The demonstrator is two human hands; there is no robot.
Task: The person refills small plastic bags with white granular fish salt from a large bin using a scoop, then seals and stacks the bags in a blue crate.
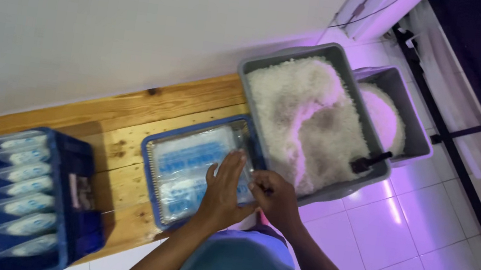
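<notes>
Blue tray (153, 153), shallow, set on a wooden table (130, 113) along a white wall; serves as reference point. Contents: flat clear plastic bags (185, 168) with blue print, stacked inside the tray. Left hand (225, 188): laid palm-down on the right part of the stacked bags, fingers (235, 164) extended and close together, clamped on nothing. Right hand (272, 197): at the tray's right edge, touching the left hand, fingers curled in on a small item at the bags' corner; what it pinches cannot be told. Grey bin (263, 63), directly right of the tray and touching it, heaped with white granules (306, 113); a dark scoop (368, 161) rests in them at the bin's far corner. Second grey bin (414, 125), beyond the first, also holding white granules. Blue crate (77, 162), left of the tray, holding upright filled clear pouches (23, 186) in a row.
</notes>
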